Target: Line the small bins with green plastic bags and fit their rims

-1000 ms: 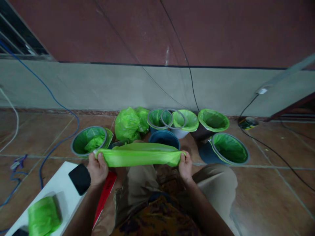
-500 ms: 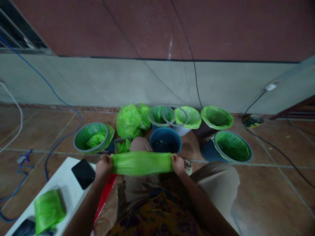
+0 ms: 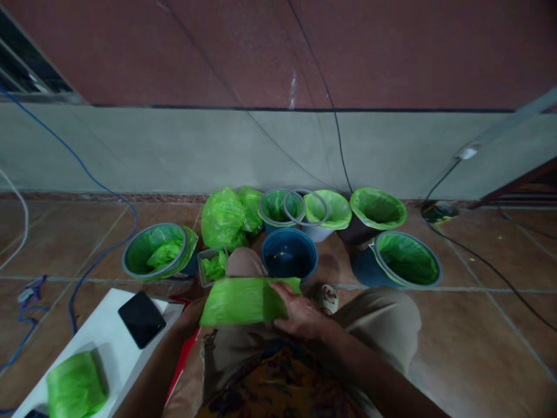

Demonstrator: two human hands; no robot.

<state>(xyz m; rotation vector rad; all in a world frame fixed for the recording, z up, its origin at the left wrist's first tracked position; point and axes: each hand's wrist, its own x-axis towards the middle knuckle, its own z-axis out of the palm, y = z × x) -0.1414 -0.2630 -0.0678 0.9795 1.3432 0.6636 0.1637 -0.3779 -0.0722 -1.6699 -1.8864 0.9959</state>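
Note:
A folded green plastic bag (image 3: 243, 302) lies stretched as a flat strip above my lap. At its left end my left hand (image 3: 194, 316) is closed on the edge, the fingers partly hidden. Over its right part, my right hand (image 3: 300, 313) rests with fingers stretched and thumb apart, pressing on the plastic. Just beyond the strip stand an unlined blue bucket (image 3: 289, 276) and a small clear tub (image 3: 204, 273) with green plastic in it.
A white surface (image 3: 108, 325) at my left bears a black phone (image 3: 141, 319) and a folded green bundle (image 3: 76, 383). Green-lined bins, such as the right one (image 3: 435, 284), line the wall beside puffed green bags (image 3: 221, 217). A blue cable (image 3: 93, 252) crosses the floor.
My right hand has left its grip on the strip's right end and moved left, spreading over the plastic. The strip is a little lower and less taut.

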